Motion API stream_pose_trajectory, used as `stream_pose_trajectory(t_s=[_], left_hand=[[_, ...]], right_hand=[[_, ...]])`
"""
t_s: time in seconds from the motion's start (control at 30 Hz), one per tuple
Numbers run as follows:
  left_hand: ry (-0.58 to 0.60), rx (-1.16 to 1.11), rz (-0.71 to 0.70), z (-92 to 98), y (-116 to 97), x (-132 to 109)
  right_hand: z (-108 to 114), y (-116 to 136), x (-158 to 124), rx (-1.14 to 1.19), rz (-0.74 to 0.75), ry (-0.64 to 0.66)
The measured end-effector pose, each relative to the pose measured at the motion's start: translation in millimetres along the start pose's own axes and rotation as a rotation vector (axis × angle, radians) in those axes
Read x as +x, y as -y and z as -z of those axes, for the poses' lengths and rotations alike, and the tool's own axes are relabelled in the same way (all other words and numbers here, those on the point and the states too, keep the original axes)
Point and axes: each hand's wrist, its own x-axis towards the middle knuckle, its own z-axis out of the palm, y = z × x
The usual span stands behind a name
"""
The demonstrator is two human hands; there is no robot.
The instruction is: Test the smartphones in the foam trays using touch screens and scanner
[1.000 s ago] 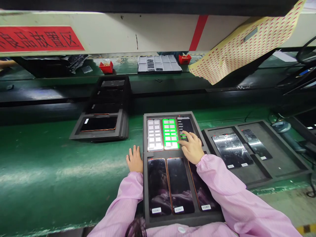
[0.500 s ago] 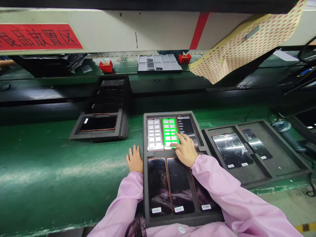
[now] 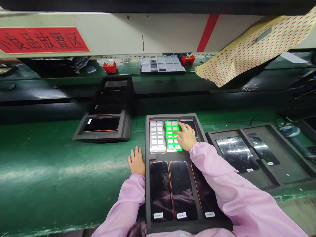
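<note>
In front of me lies a dark foam tray (image 3: 158,158) holding several smartphones in two rows. My right hand (image 3: 187,136) is over the back row, fingers stretched onto a smartphone (image 3: 170,136) whose screen shows a green grid with white blocks. Left of it is a smartphone (image 3: 157,141) with a white and grey grid. A third smartphone (image 3: 189,122), mostly dark, is partly covered by my right hand. The front row has dark-screened smartphones (image 3: 182,187) with white labels. My left hand (image 3: 137,163) rests beside the tray's left edge with its fingers spread, holding nothing.
A stack of foam trays with phones (image 3: 98,135) stands at the left. Another foam tray (image 3: 265,174) with phones lies at the right, near a handheld scanner (image 3: 291,131). Behind are red bins (image 3: 109,67) and a divided tray (image 3: 164,64). A yellow dotted sheet (image 3: 229,62) hangs above.
My right hand has shifted up the green-grid phone toward its top right edge, and more of the grid is filled green there. My left hand stays beside the tray. The view has shifted slightly.
</note>
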Motion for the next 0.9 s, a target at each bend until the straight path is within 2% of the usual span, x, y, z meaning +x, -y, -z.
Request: stream_pose_trajectory(t_s=[0.4,0.63,0.73,0.9], left_hand=[[-0.045,0.031,-0.016,-9.2,5.2,1.6],[-0.046,0.02,-0.018,-11.0,5.6,1.7],[-0.031,0.011,-0.013,-10.4,4.1,1.4],[-0.024,0.012,-0.011,-11.9,4.1,0.5]], right_hand=[[3.4,-0.7,52.6,0.103,-0.088,-0.004],[10.0,1.9,59.1,0.106,-0.061,-0.023],[11.0,13.0,54.4,0.123,-0.006,-0.044],[0.3,48.1,55.6,0.101,0.123,0.0]])
